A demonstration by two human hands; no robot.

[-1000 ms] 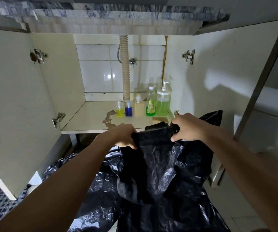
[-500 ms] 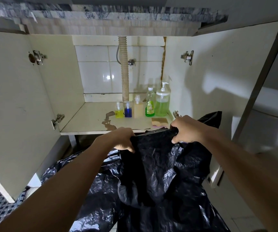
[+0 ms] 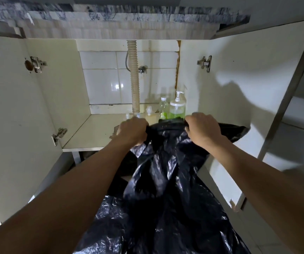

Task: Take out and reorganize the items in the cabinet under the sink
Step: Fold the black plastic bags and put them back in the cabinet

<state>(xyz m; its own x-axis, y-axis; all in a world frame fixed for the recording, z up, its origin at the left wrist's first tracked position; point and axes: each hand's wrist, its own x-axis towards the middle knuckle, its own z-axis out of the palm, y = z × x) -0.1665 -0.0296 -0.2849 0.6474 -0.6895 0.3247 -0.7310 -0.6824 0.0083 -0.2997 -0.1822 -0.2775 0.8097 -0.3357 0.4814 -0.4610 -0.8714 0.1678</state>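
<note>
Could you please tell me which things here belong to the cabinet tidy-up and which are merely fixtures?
Job:
black plastic bag, gripped by left hand and right hand
pump bottle
green bottle

Fixtures:
drain hose
door hinge

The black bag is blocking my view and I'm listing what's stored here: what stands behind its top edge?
Behind the black bag, a pump bottle of green liquid, a slimmer green bottle and a pale bottle show. Their bases are covered, and smaller things behind the left hand cannot be made out.

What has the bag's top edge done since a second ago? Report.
Yes. The black bag, gripped by left hand and right hand, rose, now covering the bottles' bases.
</note>
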